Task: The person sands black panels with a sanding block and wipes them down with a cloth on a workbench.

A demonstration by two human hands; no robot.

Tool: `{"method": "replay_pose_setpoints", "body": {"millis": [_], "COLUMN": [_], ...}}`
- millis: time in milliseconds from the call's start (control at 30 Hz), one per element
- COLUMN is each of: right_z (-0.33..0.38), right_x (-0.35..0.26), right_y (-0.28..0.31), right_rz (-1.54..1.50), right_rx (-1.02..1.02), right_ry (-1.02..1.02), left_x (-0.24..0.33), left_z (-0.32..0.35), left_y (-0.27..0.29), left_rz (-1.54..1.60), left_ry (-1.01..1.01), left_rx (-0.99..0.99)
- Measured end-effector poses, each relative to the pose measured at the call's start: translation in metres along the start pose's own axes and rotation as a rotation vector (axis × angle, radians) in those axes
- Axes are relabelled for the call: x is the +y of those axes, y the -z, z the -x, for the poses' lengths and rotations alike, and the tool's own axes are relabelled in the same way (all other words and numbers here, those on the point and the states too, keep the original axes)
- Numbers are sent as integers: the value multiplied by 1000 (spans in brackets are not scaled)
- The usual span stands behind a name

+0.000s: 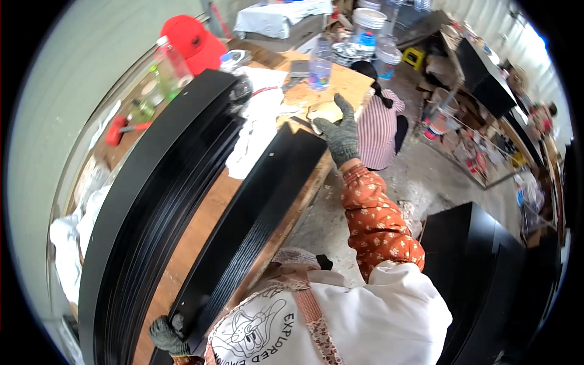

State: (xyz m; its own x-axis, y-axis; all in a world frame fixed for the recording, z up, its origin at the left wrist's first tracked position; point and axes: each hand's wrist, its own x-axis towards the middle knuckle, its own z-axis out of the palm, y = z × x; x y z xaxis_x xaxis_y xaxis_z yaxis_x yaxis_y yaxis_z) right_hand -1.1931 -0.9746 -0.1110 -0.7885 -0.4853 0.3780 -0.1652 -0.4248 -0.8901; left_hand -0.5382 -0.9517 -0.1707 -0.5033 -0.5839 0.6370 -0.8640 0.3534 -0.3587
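A long black panel (255, 182) with fine ridges along one side lies on the wooden workbench (176, 243) in front of me. At its near end my left hand (170, 336), in a grey knit glove, is closed around the panel's edge. My right hand (339, 135), gloved alike, is by the far end with thumb and fingers apart. A tan, flat piece (325, 111) lies just past its fingers; whether they touch it I cannot tell. Left of the panel stands a row of black panels (161, 188) packed side by side. Between them lies a white cloth (258, 118).
A clear bottle (320, 66), red cap (193, 45) and red mallet (121, 129) rest on the bench. Beyond its right edge a person in a striped top (377, 131) crouches. Large black pieces (471, 261) stand at my right. Buckets (368, 27) and cluttered shelving fill the background.
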Motion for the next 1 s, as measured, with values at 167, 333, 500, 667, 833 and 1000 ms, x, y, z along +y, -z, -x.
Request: {"method": "replay_pose_setpoints", "body": {"millis": [167,333,500,667,833,1000], "right_z": [5,-32,-22,-25,-6,12], "right_x": [17,20,-4,48,13,27], "right_y": [-29,-15,-45,-18,-16,34], "right_rz": [429,515,276,352,396,636], "right_rx": [-323,-245,-384,-298,-266,-237], "right_ry": [241,1,105,191,-106,-94], "left_x": [-2,-5,-7,22,54,65], "left_z": [8,0,7,-37,-75,-90], "left_y": [20,21,14,30,46,41], "left_rz": [29,42,44,44,72,106], "left_ry": [5,10,3,152,171,146], "left_rx": [-30,-82,-8,-309,-314,-381]}}
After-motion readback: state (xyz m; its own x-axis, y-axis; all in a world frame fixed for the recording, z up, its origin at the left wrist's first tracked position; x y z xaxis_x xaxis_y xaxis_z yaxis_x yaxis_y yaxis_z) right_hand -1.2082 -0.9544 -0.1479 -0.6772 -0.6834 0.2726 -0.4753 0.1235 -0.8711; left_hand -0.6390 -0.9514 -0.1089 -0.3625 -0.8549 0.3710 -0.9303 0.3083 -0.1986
